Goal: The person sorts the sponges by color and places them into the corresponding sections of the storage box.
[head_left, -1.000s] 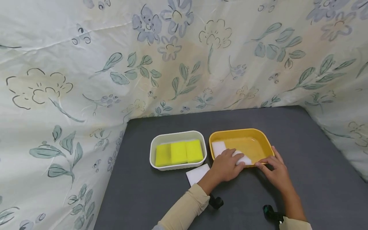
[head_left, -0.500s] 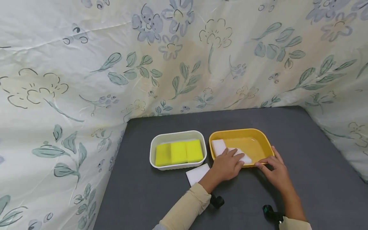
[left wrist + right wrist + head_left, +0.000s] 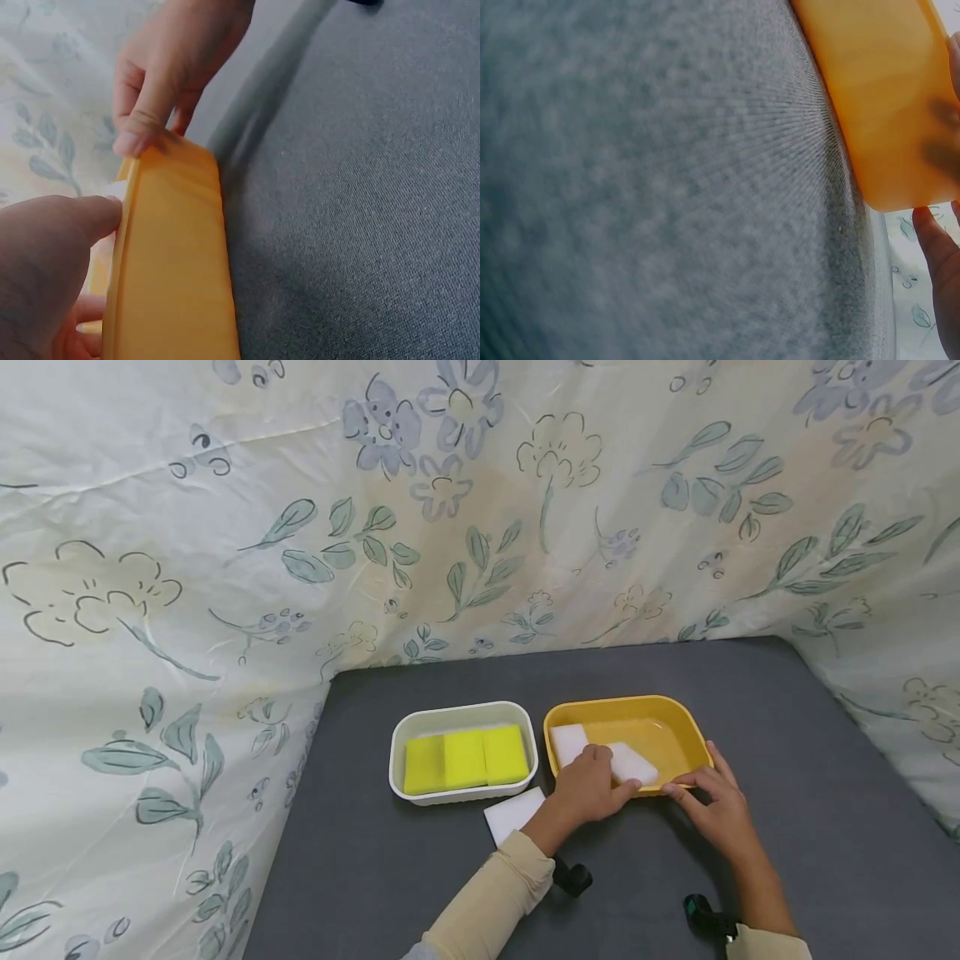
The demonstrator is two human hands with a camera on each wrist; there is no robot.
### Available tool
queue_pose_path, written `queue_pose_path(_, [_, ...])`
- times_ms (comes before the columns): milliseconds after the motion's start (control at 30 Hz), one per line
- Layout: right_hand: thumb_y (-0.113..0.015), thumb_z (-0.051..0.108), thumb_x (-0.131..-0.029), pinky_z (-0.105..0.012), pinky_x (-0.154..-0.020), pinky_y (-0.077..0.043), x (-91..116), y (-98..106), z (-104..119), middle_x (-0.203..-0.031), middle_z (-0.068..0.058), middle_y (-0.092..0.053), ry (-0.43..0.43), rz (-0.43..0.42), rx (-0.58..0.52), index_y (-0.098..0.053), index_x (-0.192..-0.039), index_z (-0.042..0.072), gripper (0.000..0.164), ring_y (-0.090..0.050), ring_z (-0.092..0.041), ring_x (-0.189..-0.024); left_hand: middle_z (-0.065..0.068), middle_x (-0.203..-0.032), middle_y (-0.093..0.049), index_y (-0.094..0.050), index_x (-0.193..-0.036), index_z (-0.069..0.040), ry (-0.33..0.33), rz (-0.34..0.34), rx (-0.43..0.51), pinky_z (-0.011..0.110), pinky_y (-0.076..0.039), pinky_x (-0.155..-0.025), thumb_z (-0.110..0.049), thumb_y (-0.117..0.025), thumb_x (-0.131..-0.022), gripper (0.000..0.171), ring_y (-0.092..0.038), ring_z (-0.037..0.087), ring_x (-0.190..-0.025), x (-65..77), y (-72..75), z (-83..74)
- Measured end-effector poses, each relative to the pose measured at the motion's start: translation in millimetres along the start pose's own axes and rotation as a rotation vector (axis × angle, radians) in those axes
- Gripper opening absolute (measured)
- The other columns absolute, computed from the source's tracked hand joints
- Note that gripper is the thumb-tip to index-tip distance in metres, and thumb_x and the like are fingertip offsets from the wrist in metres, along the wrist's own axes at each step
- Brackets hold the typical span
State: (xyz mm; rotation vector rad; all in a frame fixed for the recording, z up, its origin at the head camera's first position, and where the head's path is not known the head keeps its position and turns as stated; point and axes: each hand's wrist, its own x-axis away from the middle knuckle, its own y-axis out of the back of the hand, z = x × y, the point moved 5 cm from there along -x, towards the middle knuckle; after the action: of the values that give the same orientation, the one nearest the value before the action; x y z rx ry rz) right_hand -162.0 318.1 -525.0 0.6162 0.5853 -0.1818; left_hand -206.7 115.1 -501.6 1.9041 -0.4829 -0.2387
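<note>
Inside the yellow tray (image 3: pixel 660 727) lie two white sponges: one flat against the left end, the other (image 3: pixel 632 765) slanted by the front wall. My left hand (image 3: pixel 588 785) reaches over the tray's front rim between them, its fingers bent downward. Its thumb lies by the rim near the slanted sponge; the fingertips are hidden in the head view, so a grip on the sponge cannot be made out. At the front right corner my right hand (image 3: pixel 716 806) holds the tray, thumb at the front rim and fingers around the side. Both wrist views show the tray's outer wall (image 3: pixel 176 247).
To the left stands a white tray (image 3: pixel 401 760) with three yellow sponges (image 3: pixel 466 760) in a row. Another white sponge (image 3: pixel 513 814) lies on the dark grey table (image 3: pixel 360 877), partly under my left forearm. A flowered cloth (image 3: pixel 480 527) hangs behind and at the sides.
My left hand's fingers have drawn back slightly to the left and bent, uncovering more of the slanted sponge. My right hand stays at the yellow tray's corner.
</note>
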Motion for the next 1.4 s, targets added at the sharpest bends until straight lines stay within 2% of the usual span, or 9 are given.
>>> queue_pose_path(100, [-0.087, -0.009, -0.065, -0.027, -0.116, -0.019, 0, 0, 0, -0.082, -0.008, -0.066, -0.006, 0.0, 0.0, -0.073, -0.082, 0.008, 0.028, -0.028, -0.035, -0.146, -0.003, -0.122, -0.06, -0.059, -0.132, -0.015, -0.029, 0.003, -0.039, 0.025, -0.046, -0.089, -0.057, -0.051, -0.098, 0.055, -0.057, 0.009, -0.103, -0.3, 0.5, -2.3])
queue_pose_path(167, [-0.086, -0.009, -0.066, -0.027, -0.116, -0.019, 0, 0, 1, -0.082, -0.008, -0.066, -0.009, 0.002, 0.001, -0.073, -0.083, 0.008, 0.028, -0.027, -0.033, -0.147, -0.004, -0.128, -0.059, -0.059, -0.135, -0.019, -0.031, 0.009, -0.06, 0.028, -0.046, -0.092, -0.056, -0.047, -0.1, 0.052, -0.056, 0.011, -0.111, -0.7, -0.3, -3.2])
queue_pose_path(400, [-0.087, -0.008, -0.066, -0.026, -0.115, -0.019, 0, 0, 1, -0.082, -0.007, -0.066, -0.016, 0.006, -0.002, -0.073, -0.083, 0.009, 0.028, -0.028, -0.037, -0.146, -0.005, -0.137, -0.055, -0.061, -0.136, -0.028, 0.073, 0.017, -0.085, 0.042, -0.043, -0.098, -0.052, -0.045, -0.1, 0.047, -0.049, 0.018, -0.122, -8.0, -1.1, -1.5])
queue_pose_path(500, [-0.087, -0.009, -0.065, -0.027, -0.116, -0.02, -1, 0, 1, -0.081, -0.007, -0.066, -0.005, 0.0, -0.009, -0.073, -0.082, 0.008, 0.028, -0.029, -0.043, -0.144, -0.007, -0.133, -0.057, -0.064, -0.134, -0.032, 0.108, 0.007, -0.095, 0.045, -0.042, -0.096, -0.058, -0.047, -0.098, 0.048, -0.047, 0.019, -0.119, -13.2, -2.1, 0.1])
queue_pose_path(633, [-0.087, -0.01, -0.065, -0.027, -0.116, -0.02, -2, 0, 2, -0.081, -0.006, -0.066, 0.009, 0.0, -0.008, -0.073, -0.082, 0.009, 0.028, -0.029, -0.038, -0.145, -0.009, -0.137, -0.055, -0.066, -0.132, -0.035, 0.135, 0.017, -0.097, 0.044, -0.042, -0.095, -0.067, -0.049, -0.094, 0.052, -0.047, 0.019, -0.12, -19.6, -4.1, 2.4])
queue_pose_path(933, [-0.086, -0.011, -0.064, -0.029, -0.116, -0.019, 0, -1, 0, -0.081, -0.006, -0.066, 0.024, 0.006, -0.009, -0.073, -0.082, 0.008, 0.029, -0.027, -0.031, -0.147, -0.009, -0.12, -0.06, -0.068, -0.124, -0.034, 0.171, 0.001, -0.083, 0.035, -0.044, -0.082, -0.072, -0.065, -0.082, 0.056, -0.048, 0.016, -0.105, -26.9, -5.6, 7.7])
queue_pose_path(1133, [-0.086, -0.01, -0.066, -0.026, -0.116, -0.018, 0, -2, -3, -0.082, -0.003, -0.065, 0.006, 0.021, 0.005, -0.073, -0.082, 0.009, 0.029, -0.026, -0.029, -0.148, -0.007, -0.127, -0.058, -0.069, -0.119, -0.034, 0.202, -0.041, -0.057, 0.035, -0.045, -0.082, -0.055, -0.079, -0.078, 0.047, -0.049, 0.017, -0.108, -28.6, -4.4, 10.3])
queue_pose_path(1267, [-0.086, -0.013, -0.063, -0.027, -0.117, -0.018, 0, -2, -1, -0.08, -0.004, -0.065, 0.021, 0.02, 0.005, -0.072, -0.082, 0.008, 0.031, -0.028, -0.041, -0.145, -0.005, -0.141, -0.052, -0.071, -0.12, -0.034, 0.194, -0.076, -0.068, 0.037, -0.047, -0.084, -0.042, -0.075, -0.083, 0.038, -0.05, 0.02, -0.115, -28.2, -3.7, 9.8])
queue_pose_path(1400, [-0.085, -0.014, -0.063, -0.028, -0.117, -0.018, 0, -2, -1, -0.081, -0.003, -0.065, 0.014, 0.02, 0.004, -0.072, -0.082, 0.008, 0.031, -0.028, -0.049, -0.142, -0.004, -0.142, -0.051, -0.071, -0.12, -0.028, 0.177, -0.096, -0.099, 0.036, -0.047, -0.084, -0.048, -0.065, -0.088, 0.038, -0.051, 0.019, -0.112, -28.1, -3.0, 8.2])
